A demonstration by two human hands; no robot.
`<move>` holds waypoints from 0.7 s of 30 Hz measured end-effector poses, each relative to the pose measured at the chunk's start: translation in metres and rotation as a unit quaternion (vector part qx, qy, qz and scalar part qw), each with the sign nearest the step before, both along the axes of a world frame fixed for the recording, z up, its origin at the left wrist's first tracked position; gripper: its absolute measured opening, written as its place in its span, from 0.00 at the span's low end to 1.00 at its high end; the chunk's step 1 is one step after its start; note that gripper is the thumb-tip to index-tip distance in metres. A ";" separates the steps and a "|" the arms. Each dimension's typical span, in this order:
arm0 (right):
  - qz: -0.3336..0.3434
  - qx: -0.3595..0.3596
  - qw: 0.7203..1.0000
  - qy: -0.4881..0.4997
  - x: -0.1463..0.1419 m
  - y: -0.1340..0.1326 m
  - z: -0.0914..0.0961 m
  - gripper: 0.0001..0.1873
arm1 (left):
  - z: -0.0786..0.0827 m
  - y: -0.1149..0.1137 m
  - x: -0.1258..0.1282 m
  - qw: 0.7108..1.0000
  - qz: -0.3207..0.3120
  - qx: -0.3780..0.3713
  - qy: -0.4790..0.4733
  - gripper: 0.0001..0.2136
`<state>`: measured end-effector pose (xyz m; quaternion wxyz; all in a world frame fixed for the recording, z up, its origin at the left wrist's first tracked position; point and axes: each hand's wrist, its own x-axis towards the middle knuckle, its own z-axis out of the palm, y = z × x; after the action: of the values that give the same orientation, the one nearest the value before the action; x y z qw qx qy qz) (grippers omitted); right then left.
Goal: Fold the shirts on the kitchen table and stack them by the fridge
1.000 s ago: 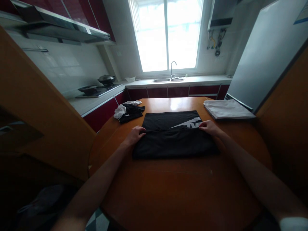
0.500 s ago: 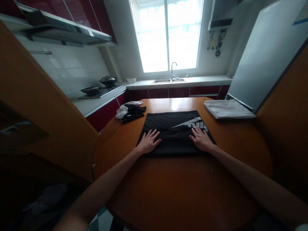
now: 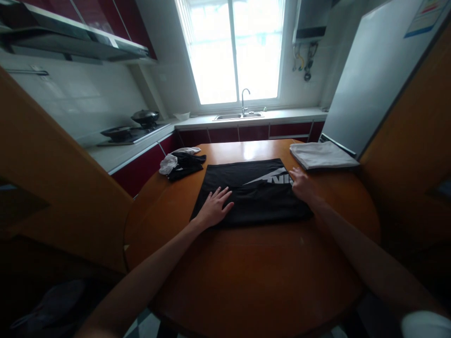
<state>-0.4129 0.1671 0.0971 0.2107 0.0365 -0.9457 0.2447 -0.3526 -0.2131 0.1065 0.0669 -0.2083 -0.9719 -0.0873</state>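
Observation:
A black folded garment (image 3: 253, 199) lies flat on the wooden table, with white lettering and a pale streak on its upper right part. Spread out on the left half of the cloth, my left hand (image 3: 214, 206) presses down with its fingers apart. At the right edge, beside the lettering, my right hand (image 3: 302, 185) has its fingers drawn together on the cloth's border. Its fingertips are partly hidden and a little blurred.
Crumpled black and white clothes (image 3: 183, 164) sit at the table's far left. A folded white cloth (image 3: 322, 155) lies at the far right. Beyond the wooden table (image 3: 253, 277) are a sink (image 3: 227, 116), a stove with pans (image 3: 144, 117) and a fridge (image 3: 373, 70).
My right hand has gone from lying flat on the cloth to its right edge, with fingers drawn in. My left hand stays in place. The view has turned slightly right.

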 end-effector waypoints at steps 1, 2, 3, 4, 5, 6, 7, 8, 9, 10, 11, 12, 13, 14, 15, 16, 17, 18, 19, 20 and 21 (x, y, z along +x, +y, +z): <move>-0.012 -0.015 1.000 0.006 -0.003 0.007 0.001 0.32 | -0.001 0.001 0.001 1.000 -0.005 -0.002 -0.005 0.27; -0.017 -0.025 0.999 0.011 -0.004 0.013 0.001 0.33 | -0.003 0.002 0.001 1.000 -0.010 -0.003 -0.008 0.27; -0.012 -0.028 0.999 0.011 -0.004 0.017 0.000 0.32 | -0.004 0.003 0.001 1.000 -0.016 -0.003 -0.009 0.27; 0.004 -0.023 1.000 0.003 -0.002 0.018 -0.003 0.32 | -0.006 0.003 0.001 1.000 -0.022 -0.002 -0.008 0.27; 0.027 -0.012 0.999 -0.016 0.002 0.018 -0.007 0.31 | -0.008 0.003 0.001 1.000 -0.028 -0.001 -0.007 0.27; 0.049 0.005 0.998 -0.043 0.007 0.017 -0.012 0.30 | -0.009 0.002 0.001 0.999 -0.033 0.001 -0.007 0.27; 0.067 0.025 0.995 -0.074 0.012 0.015 -0.018 0.29 | -0.011 0.002 0.001 0.999 -0.034 0.003 -0.010 0.27; 0.077 0.043 0.991 -0.102 0.017 0.013 -0.023 0.28 | -0.013 0.002 0.000 0.999 -0.032 0.004 -0.016 0.27; 0.080 0.059 0.987 -0.123 0.021 0.011 -0.027 0.28 | -0.015 0.001 -0.001 0.999 -0.028 0.003 -0.025 0.27; 0.080 0.069 0.985 -0.135 0.024 0.009 -0.030 0.29 | -0.016 0.001 -0.001 0.999 -0.024 0.002 -0.032 0.27; 0.080 0.071 0.985 -0.139 0.025 0.009 -0.032 0.29 | -0.018 0.001 -0.002 0.999 -0.022 0.001 -0.039 0.28; 0.083 0.064 0.985 -0.135 0.025 0.010 -0.031 0.29 | -0.019 0.000 -0.003 0.999 -0.021 0.000 -0.044 0.28; 0.083 0.046 0.988 -0.123 0.024 0.013 -0.029 0.29 | -0.019 0.000 -0.004 0.999 -0.021 0.001 -0.047 0.28; 0.076 0.019 0.992 -0.104 0.022 0.017 -0.025 0.29 | -0.019 0.000 -0.004 0.999 -0.022 0.004 -0.049 0.28; 0.060 -0.013 0.995 -0.077 0.020 0.022 -0.020 0.29 | -0.018 0.000 -0.004 0.998 -0.022 0.008 -0.050 0.28; 0.036 -0.046 0.997 -0.047 0.018 0.028 -0.014 0.28 | -0.017 0.000 -0.004 0.998 -0.023 0.014 -0.048 0.28; 0.009 -0.072 0.997 -0.021 0.018 0.033 -0.009 0.27 | -0.015 0.001 -0.004 0.999 -0.024 0.020 -0.044 0.28; -0.013 -0.087 0.996 -0.007 0.019 0.038 -0.004 0.26 | -0.014 0.001 -0.004 0.999 -0.025 0.026 -0.039 0.28; -0.025 -0.092 0.995 -0.009 0.022 0.042 -0.001 0.24 | -0.013 0.002 -0.004 0.999 -0.026 0.029 -0.034 0.28; -0.023 -0.091 0.995 -0.026 0.026 0.043 0.001 0.22 | -0.012 0.002 -0.003 0.999 -0.027 0.030 -0.032 0.28; -0.011 -0.084 0.995 -0.050 0.032 0.042 0.001 0.21 | -0.013 0.002 -0.004 0.999 -0.027 0.029 -0.032 0.28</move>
<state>-0.3812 0.2093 0.0982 0.1678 -0.0035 -0.9316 0.3224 -0.3561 -0.2109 0.0937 0.0391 -0.2291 -0.9648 -0.1234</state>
